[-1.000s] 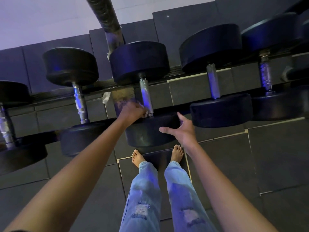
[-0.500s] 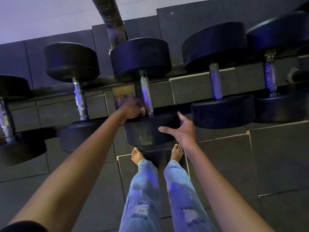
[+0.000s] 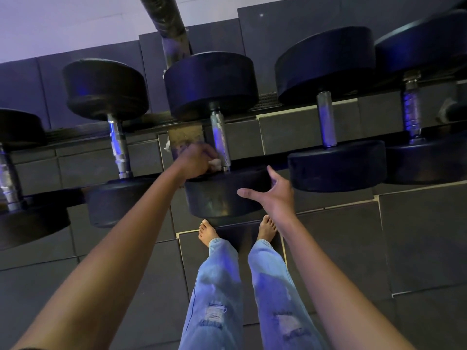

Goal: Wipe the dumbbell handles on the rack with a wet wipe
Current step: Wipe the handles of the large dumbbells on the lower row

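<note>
Pressing wet wipe [image 3: 215, 163], clutched in curled left hand [image 3: 198, 160], to mid-rack dumbbell handle [image 3: 219, 137]; right hand [image 3: 276, 194] spread open at near weight [image 3: 214, 198].

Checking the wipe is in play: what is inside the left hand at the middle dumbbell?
A bunched white wipe peeks from the left hand, against the lower end of the handle. The hand covers the rest of it.

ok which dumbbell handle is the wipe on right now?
The third dumbbell from the left, above the feet: the left hand holds the wet wipe at its handle's lower end, the right hand touches its near head. The others are untouched.
</note>
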